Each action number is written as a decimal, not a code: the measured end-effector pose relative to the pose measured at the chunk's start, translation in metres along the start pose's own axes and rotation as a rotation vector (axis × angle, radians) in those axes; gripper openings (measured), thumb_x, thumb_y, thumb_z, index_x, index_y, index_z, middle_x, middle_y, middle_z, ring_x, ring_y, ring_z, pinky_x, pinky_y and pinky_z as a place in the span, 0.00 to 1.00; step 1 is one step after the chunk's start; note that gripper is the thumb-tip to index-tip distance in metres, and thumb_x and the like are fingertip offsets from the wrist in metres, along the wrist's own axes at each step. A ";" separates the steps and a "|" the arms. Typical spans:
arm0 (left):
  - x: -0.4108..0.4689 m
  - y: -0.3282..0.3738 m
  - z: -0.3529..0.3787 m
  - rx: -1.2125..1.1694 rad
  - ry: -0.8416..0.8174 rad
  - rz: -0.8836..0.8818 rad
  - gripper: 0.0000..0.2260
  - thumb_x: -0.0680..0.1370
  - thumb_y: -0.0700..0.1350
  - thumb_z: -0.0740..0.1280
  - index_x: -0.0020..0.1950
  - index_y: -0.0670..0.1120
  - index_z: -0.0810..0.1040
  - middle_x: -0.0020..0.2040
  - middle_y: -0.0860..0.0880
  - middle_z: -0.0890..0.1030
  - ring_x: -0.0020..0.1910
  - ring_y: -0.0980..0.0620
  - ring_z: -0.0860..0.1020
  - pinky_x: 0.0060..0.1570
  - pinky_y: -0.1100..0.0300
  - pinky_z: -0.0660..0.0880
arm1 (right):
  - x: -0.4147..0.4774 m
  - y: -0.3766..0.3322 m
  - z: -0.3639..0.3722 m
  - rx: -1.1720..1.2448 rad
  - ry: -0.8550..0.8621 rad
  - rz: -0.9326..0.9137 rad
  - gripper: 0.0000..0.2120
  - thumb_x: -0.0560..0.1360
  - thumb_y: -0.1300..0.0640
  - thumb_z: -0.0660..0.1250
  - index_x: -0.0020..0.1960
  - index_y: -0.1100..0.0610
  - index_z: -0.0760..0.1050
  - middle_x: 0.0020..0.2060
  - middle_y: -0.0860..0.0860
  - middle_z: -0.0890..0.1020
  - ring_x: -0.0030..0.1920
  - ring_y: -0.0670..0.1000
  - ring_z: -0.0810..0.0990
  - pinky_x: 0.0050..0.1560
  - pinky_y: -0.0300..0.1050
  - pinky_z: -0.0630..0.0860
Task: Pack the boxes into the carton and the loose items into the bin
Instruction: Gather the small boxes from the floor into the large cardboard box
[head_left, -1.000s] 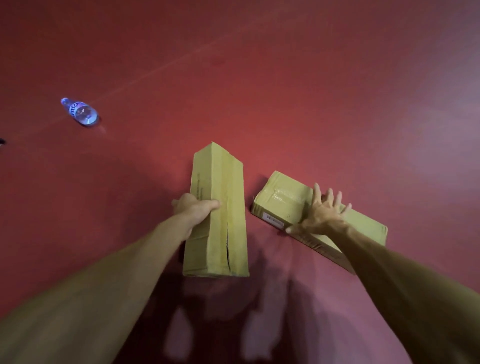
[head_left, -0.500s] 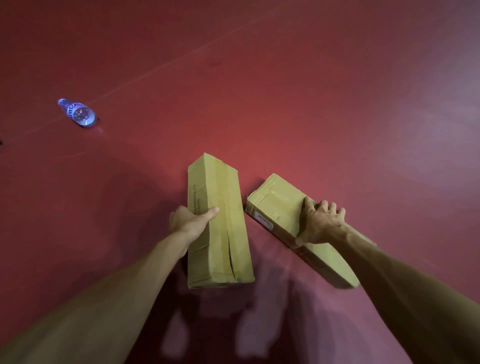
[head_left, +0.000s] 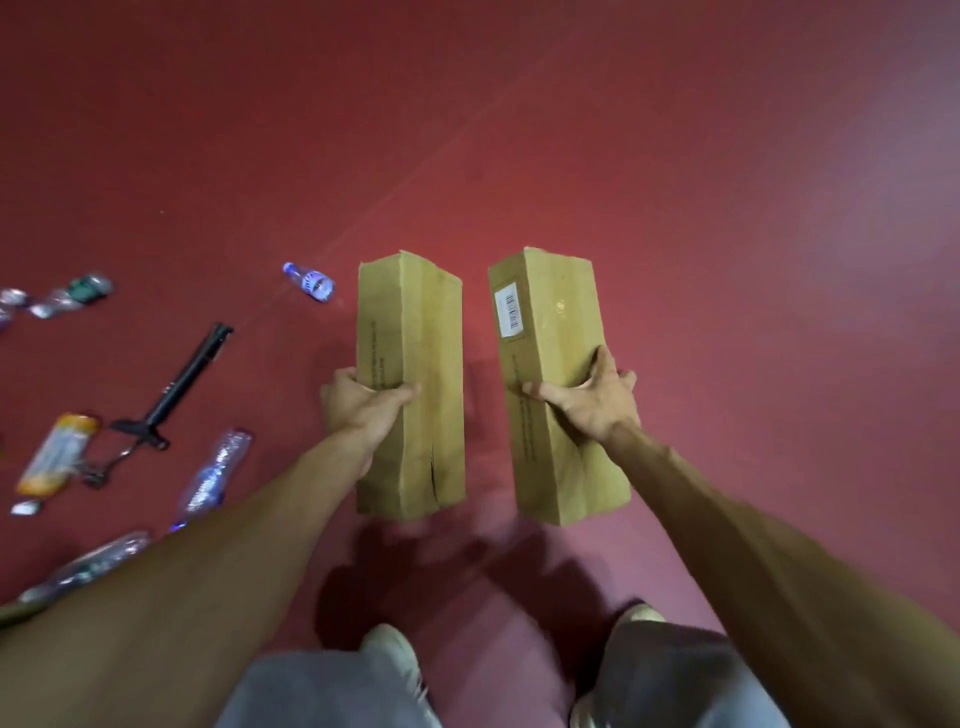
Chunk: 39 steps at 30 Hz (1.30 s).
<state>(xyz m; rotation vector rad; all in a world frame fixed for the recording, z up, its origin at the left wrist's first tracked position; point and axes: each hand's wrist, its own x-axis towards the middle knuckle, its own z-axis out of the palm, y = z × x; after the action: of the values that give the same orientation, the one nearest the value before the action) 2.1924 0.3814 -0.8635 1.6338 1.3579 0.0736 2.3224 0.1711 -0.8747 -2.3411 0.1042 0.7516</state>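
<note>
I hold two long cardboard boxes side by side above the red floor. My left hand (head_left: 363, 405) grips the left box (head_left: 415, 332) round its left edge, thumb across the top; this box has a split near its close end. My right hand (head_left: 592, 400) grips the right box (head_left: 550, 322), which carries a white barcode label at its far end. Both boxes point away from me, with a gap between them. No carton or bin is in view.
Loose items lie on the floor at the left: a small bottle (head_left: 310, 281), a larger clear bottle (head_left: 212, 475), another bottle (head_left: 88, 566), a black rod-like tool (head_left: 179, 379), an orange packet (head_left: 57, 452), crushed bottles (head_left: 57, 299). My shoes (head_left: 395, 649) show below.
The right box has been lifted off the floor and turned parallel to the left box. The view has risen and pulled back, and more loose items show at the left.
</note>
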 end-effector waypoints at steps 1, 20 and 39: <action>-0.017 0.018 -0.028 0.003 -0.004 0.004 0.30 0.60 0.54 0.79 0.56 0.47 0.73 0.57 0.47 0.77 0.53 0.47 0.78 0.56 0.51 0.77 | -0.033 -0.021 -0.014 0.039 -0.012 0.002 0.57 0.52 0.30 0.75 0.73 0.51 0.58 0.61 0.55 0.65 0.64 0.61 0.71 0.66 0.58 0.71; -0.292 0.002 -0.299 0.022 -0.115 0.126 0.26 0.68 0.53 0.76 0.62 0.45 0.75 0.60 0.47 0.75 0.50 0.50 0.76 0.54 0.56 0.73 | -0.427 -0.092 -0.091 0.403 -0.001 -0.055 0.63 0.46 0.27 0.75 0.75 0.46 0.58 0.63 0.50 0.74 0.58 0.55 0.79 0.55 0.54 0.80; -0.428 -0.211 -0.600 0.003 0.084 0.041 0.35 0.64 0.46 0.80 0.68 0.43 0.71 0.60 0.45 0.79 0.49 0.50 0.76 0.50 0.58 0.75 | -0.700 -0.028 0.117 0.417 -0.192 -0.004 0.56 0.43 0.23 0.72 0.65 0.49 0.68 0.61 0.53 0.75 0.59 0.56 0.77 0.61 0.57 0.76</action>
<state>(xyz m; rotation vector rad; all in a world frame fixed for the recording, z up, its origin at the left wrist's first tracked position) 1.5298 0.3993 -0.4786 1.6774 1.3883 0.1662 1.6908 0.1812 -0.5506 -1.8668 0.1563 0.8567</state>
